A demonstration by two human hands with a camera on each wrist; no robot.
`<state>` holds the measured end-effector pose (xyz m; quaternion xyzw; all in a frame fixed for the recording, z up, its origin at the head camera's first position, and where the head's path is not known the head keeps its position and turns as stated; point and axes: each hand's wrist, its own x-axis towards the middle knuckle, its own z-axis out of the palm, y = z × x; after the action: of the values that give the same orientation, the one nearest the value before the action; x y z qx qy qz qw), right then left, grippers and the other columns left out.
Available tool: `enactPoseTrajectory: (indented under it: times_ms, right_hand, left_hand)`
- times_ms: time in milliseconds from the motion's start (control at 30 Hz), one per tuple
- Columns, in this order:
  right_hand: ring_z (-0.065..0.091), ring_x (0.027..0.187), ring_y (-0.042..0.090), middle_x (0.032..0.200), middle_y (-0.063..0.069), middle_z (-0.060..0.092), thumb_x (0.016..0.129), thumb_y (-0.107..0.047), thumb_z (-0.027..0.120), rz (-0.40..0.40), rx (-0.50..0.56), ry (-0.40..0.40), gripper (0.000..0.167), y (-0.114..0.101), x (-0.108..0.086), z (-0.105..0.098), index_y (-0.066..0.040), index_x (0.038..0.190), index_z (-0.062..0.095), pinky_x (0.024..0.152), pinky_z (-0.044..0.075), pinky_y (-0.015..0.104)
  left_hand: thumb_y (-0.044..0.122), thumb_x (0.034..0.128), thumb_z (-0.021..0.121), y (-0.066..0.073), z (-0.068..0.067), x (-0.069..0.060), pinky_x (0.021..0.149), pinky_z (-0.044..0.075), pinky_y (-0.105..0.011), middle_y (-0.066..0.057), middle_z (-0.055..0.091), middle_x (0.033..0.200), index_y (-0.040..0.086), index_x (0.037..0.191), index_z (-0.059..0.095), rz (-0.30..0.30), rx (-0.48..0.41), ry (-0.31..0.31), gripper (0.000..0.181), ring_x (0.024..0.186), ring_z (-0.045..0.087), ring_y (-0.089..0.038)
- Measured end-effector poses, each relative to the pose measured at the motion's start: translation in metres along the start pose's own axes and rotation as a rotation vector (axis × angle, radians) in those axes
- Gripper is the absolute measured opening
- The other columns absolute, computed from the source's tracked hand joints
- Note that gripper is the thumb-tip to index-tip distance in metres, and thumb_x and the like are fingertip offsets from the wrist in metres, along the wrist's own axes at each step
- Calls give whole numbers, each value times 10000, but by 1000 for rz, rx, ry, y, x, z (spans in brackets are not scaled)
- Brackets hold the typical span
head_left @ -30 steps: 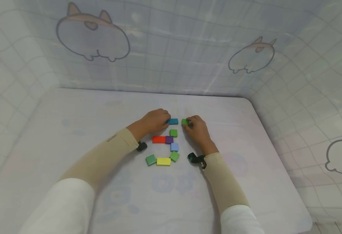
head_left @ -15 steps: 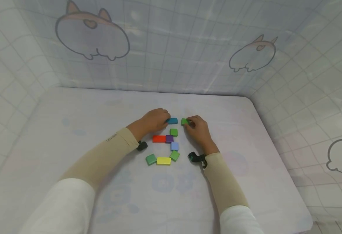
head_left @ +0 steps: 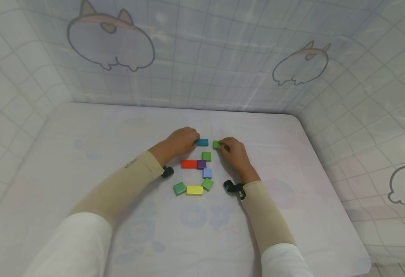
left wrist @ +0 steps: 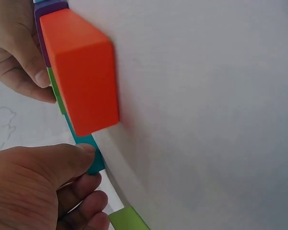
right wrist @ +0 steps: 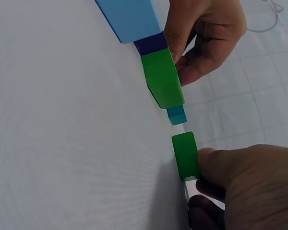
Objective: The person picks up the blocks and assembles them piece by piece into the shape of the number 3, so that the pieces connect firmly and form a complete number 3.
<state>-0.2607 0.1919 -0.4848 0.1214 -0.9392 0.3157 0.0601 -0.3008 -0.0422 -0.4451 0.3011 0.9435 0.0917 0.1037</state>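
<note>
My left hand (head_left: 181, 141) pinches the left end of a teal rectangular block (head_left: 202, 142), with thumb and fingertips on it in the left wrist view (left wrist: 89, 155). A light green block (left wrist: 129, 219) lies just past those fingertips, hidden from the head view. With thumb and fingers, my right hand (head_left: 233, 154) holds a green square block (head_left: 216, 144), a small gap right of the teal one. Nearer me sit another green block (head_left: 206, 156), a red block (head_left: 189, 164) touching a purple block (head_left: 201, 164), and a light blue block (head_left: 207, 173).
Closest to me, a dark green block (head_left: 179, 188), a yellow block (head_left: 194, 191) and a tilted green block (head_left: 207, 184) form a row. All lie on a pale-covered table (head_left: 147, 238). A grid-patterned curtain (head_left: 202, 69) with cartoon animals surrounds its far side and flanks.
My left hand and the teal block have shifted slightly left. The green block in my right hand has also slid a little left. The other blocks hold their places.
</note>
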Motion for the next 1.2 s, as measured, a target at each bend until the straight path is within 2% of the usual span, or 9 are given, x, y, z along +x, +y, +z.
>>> enactPoseTrajectory:
  times_ms: [267,500,800,1200]
  right_hand:
    - [608,1162,216,1283,71,632,987,-229,636,6,-28,-49,278,-5,2,-1,-68,1204,703,986,511,368]
    - [609,1118,208,1260,72,632,991,-213,629,-23,-72,-94,280,-7,5,-1,-66,1220,695,952,523,365]
    - [611,1018,192,1205,67,637,974,-207,656,-35,-75,-91,268,-10,6,-1,-70,1199,706,888,538,353]
    - [620,1008,193,1205,67,638,969,-214,663,-57,-61,-116,275,-15,9,2,-73,1201,710,894,542,352]
  left_hand:
    - [173,969,639,2,-3,-2,939,520,-353,-65,655,1095,61,1219,663,-16,0,-12,276,981,558,-218]
    - [169,964,649,1,-5,-5,925,522,-343,-67,657,1087,56,1228,664,-35,6,-18,286,967,553,-221]
    - [159,969,636,-1,-4,-4,903,528,-347,-63,673,1054,56,1190,687,-56,-17,-2,249,926,571,-211]
    - [158,971,629,-5,-5,-8,931,522,-356,-65,673,1091,59,1214,676,-81,-43,-7,266,960,581,-207]
